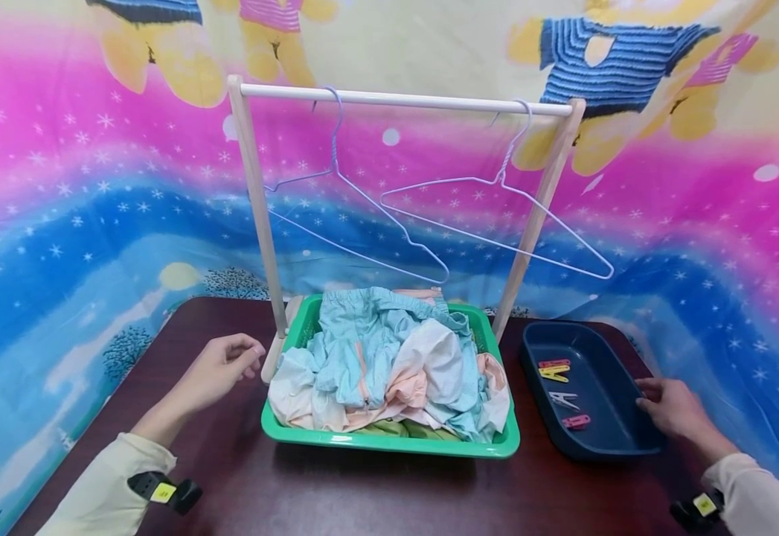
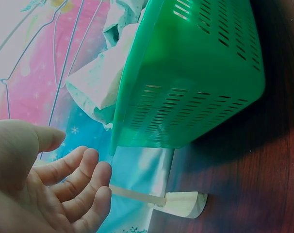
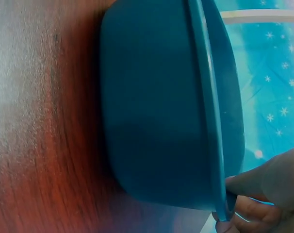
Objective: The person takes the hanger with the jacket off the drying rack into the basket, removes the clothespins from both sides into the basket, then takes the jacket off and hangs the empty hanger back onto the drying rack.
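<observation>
My right hand pinches the right rim of a dark blue tray, thumb inside and fingers underneath in the right wrist view. Inside the tray lie several clothespins, red, yellow and white. My left hand hovers to the left of a green basket, fingers loosely bent with nothing in them. The left wrist view shows its palm and a gap to the basket's slotted wall. Heaped in the basket are light blue, white and peach clothes, with some green cloth beneath.
Behind the basket stands a wooden rack with a white bar. Two lilac wire hangers hang on it, one left and one right. All stands on a dark red-brown table, with a printed cloth backdrop behind.
</observation>
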`<act>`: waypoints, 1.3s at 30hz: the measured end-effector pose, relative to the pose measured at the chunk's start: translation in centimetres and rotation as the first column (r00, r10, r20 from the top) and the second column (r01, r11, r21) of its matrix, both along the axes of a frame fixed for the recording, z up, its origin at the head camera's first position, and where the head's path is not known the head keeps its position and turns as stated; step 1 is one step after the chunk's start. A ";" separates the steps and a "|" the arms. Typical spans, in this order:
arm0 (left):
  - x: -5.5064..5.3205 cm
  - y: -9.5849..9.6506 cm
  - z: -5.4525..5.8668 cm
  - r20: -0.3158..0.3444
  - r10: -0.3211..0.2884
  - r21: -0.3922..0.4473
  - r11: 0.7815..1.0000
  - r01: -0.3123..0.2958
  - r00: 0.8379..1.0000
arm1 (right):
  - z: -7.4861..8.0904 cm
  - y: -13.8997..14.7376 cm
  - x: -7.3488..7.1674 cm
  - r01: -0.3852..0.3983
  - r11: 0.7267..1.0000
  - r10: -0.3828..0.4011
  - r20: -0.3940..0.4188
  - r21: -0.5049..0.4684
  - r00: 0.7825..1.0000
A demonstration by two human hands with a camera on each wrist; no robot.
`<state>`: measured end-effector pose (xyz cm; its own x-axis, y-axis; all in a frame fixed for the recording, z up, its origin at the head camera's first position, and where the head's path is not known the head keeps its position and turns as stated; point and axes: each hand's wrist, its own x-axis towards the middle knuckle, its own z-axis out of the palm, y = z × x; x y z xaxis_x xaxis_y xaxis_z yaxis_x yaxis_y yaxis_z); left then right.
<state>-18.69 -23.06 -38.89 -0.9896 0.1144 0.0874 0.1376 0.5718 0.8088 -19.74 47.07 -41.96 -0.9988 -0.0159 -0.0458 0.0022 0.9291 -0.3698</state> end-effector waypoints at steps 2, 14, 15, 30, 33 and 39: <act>0.0 0.0 0.0 -0.005 0.003 -0.006 1.000 -0.003 1.000 | -0.1 0.0 0.2 -0.007 1.000 0.007 0.006 -0.001 1.000; 0.0 0.2 -0.5 -0.006 0.008 -0.022 1.000 -0.008 1.000 | -0.2 -1.1 1.2 -0.058 0.998 0.057 -0.059 -0.015 0.997; 0.0 0.2 -0.5 -0.005 0.008 -0.022 1.000 -0.008 1.000 | -0.1 -1.2 1.2 -0.060 0.998 0.059 -0.062 -0.010 0.996; 0.2 0.2 -0.3 0.000 0.010 -0.026 1.000 -0.010 1.000 | -0.5 -2.3 1.3 -0.060 0.997 0.061 0.032 -0.039 0.998; 0.2 0.1 -0.4 0.000 0.009 -0.027 1.000 -0.009 1.000 | -0.5 -2.4 1.1 -0.045 0.998 0.046 0.035 -0.041 0.998; 0.1 0.1 -0.6 -0.002 0.008 -0.022 1.000 -0.008 1.000 | -0.3 -2.6 1.2 -0.013 0.999 0.015 0.030 -0.048 0.999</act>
